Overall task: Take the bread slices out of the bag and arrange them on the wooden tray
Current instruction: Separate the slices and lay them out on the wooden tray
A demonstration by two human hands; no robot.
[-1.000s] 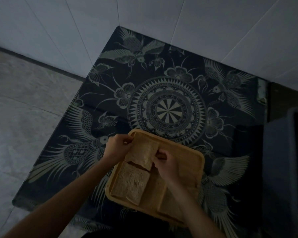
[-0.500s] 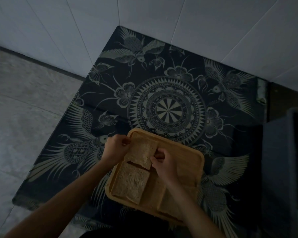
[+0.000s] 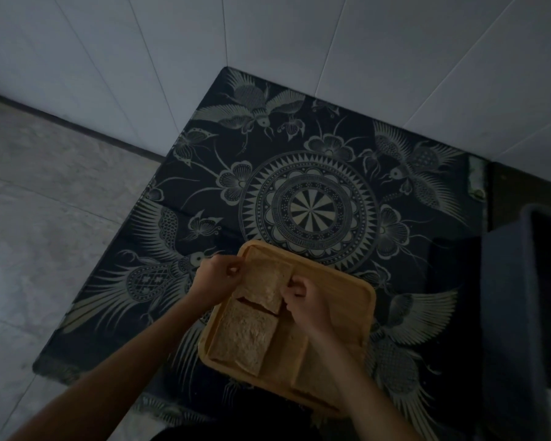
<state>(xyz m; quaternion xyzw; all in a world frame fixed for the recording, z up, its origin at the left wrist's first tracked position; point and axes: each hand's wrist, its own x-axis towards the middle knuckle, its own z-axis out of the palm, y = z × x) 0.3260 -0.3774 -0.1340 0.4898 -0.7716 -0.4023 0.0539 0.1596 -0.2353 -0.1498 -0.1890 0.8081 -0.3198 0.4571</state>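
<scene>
A wooden tray (image 3: 347, 281) lies near the front of a dark patterned table. One bread slice (image 3: 245, 337) lies flat in its near-left corner. Another slice (image 3: 312, 374) lies to its right, partly hidden under my right forearm. A third slice (image 3: 266, 284) is at the tray's far-left corner, tilted with its near edge over the flat slice. My left hand (image 3: 218, 276) pinches its left edge and my right hand (image 3: 306, 302) pinches its right edge. No bread bag is in view.
The table (image 3: 315, 173) stands in a corner of white tiled walls. A dark bin-like container (image 3: 522, 297) stands at the table's right edge. Grey floor tiles (image 3: 45, 218) lie beyond the table's left edge.
Both hands have shifted the held slice slightly to the far left of the tray and lowered it. The other slices have not moved.
</scene>
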